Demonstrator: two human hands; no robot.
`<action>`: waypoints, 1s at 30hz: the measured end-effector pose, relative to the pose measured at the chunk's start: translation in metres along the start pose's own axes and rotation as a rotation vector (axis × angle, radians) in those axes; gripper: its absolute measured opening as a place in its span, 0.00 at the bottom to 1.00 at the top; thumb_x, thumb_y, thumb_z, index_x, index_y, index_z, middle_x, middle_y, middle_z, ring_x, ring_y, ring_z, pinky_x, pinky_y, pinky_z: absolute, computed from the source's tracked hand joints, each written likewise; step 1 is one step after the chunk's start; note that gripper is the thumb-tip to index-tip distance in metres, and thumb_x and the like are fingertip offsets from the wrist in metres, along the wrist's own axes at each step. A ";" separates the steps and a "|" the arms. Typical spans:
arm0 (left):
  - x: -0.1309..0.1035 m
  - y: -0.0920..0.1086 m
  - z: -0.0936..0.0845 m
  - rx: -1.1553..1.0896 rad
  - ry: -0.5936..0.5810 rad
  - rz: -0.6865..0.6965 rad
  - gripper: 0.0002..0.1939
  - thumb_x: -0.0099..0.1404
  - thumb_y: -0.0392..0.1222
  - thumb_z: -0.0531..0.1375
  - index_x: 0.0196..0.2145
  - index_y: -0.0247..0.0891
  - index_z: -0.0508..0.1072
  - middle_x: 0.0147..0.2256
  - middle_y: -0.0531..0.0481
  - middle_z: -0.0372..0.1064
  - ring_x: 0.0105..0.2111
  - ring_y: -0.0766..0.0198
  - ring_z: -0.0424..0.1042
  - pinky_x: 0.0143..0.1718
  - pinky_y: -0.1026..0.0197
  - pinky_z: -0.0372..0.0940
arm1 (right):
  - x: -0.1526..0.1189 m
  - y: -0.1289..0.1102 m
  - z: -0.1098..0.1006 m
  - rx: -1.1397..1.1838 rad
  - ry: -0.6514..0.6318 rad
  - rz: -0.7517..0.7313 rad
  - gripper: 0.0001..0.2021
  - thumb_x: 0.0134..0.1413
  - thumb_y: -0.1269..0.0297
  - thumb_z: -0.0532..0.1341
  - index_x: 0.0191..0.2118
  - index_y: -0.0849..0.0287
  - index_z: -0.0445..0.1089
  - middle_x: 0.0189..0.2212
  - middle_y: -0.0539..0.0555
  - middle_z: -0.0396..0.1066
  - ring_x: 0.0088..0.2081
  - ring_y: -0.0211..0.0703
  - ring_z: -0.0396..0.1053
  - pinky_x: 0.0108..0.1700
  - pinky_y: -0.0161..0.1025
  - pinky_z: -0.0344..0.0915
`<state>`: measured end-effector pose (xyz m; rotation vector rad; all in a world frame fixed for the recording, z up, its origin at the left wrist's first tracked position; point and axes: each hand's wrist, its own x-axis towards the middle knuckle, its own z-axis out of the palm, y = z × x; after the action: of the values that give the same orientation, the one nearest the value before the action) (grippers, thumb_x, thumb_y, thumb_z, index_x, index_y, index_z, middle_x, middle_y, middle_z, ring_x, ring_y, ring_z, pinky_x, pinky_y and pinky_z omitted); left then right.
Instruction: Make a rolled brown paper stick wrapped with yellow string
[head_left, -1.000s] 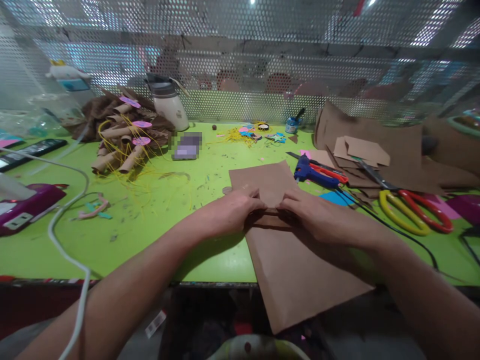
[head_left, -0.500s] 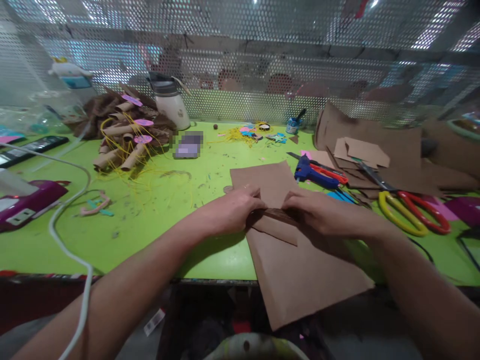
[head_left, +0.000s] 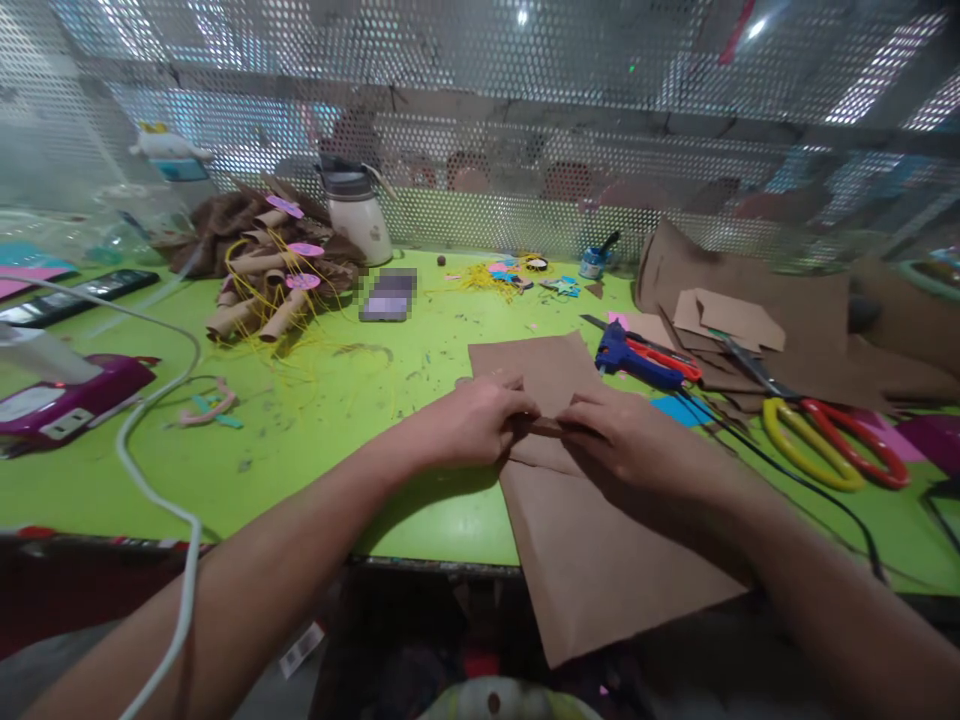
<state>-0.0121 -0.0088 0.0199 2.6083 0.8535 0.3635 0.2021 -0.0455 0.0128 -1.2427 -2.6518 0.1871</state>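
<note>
A long piece of brown kraft paper lies in front of me, its lower end hanging past the table's front edge. Across its middle, both hands pinch a narrow rolled or folded brown paper strip. My left hand is closed on the strip's left end, and my right hand is closed on its right end. The fingers hide much of the strip, so I cannot tell whether it is joined to the sheet beneath.
To the right lie a blue glue gun, large scissors and stacked brown paper. At the left are paper rolls with yellow strings, a phone, a flask, a purple power strip and a white cable.
The strip, which showed a wide loose flap below my fingers, now looks narrower and mostly covered by them. My fingers have shifted slightly on it, and the camera view has moved a little.
</note>
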 end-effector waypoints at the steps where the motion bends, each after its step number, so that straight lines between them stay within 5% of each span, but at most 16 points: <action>1: 0.000 0.000 -0.002 -0.020 0.008 0.004 0.13 0.60 0.35 0.54 0.41 0.37 0.75 0.35 0.46 0.66 0.35 0.63 0.66 0.38 0.62 0.60 | 0.000 0.000 0.001 -0.021 0.032 -0.015 0.09 0.58 0.71 0.53 0.36 0.62 0.70 0.32 0.56 0.67 0.35 0.42 0.63 0.35 0.38 0.57; 10: 0.003 -0.002 -0.016 -0.332 -0.098 -0.174 0.19 0.65 0.47 0.48 0.25 0.33 0.70 0.23 0.53 0.62 0.24 0.68 0.58 0.26 0.65 0.52 | 0.001 -0.015 0.002 -0.154 0.245 -0.148 0.09 0.58 0.73 0.52 0.35 0.63 0.69 0.30 0.57 0.63 0.34 0.44 0.58 0.34 0.40 0.56; 22: -0.003 -0.001 -0.021 -0.676 -0.256 -0.248 0.19 0.64 0.52 0.51 0.34 0.34 0.74 0.31 0.51 0.69 0.31 0.66 0.63 0.33 0.65 0.57 | 0.003 -0.018 0.007 -0.212 0.415 -0.223 0.11 0.57 0.72 0.54 0.42 0.64 0.71 0.33 0.59 0.67 0.36 0.47 0.57 0.39 0.46 0.60; 30: -0.002 -0.003 -0.015 -0.694 -0.254 -0.186 0.21 0.65 0.52 0.51 0.42 0.33 0.73 0.24 0.52 0.64 0.25 0.68 0.60 0.28 0.64 0.56 | 0.004 -0.018 0.003 0.277 0.389 -0.028 0.14 0.55 0.70 0.57 0.47 0.57 0.68 0.43 0.58 0.66 0.44 0.47 0.62 0.46 0.46 0.62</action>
<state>-0.0203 -0.0035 0.0321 1.8696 0.7111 0.2161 0.1857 -0.0544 0.0138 -1.0316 -2.2220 0.2669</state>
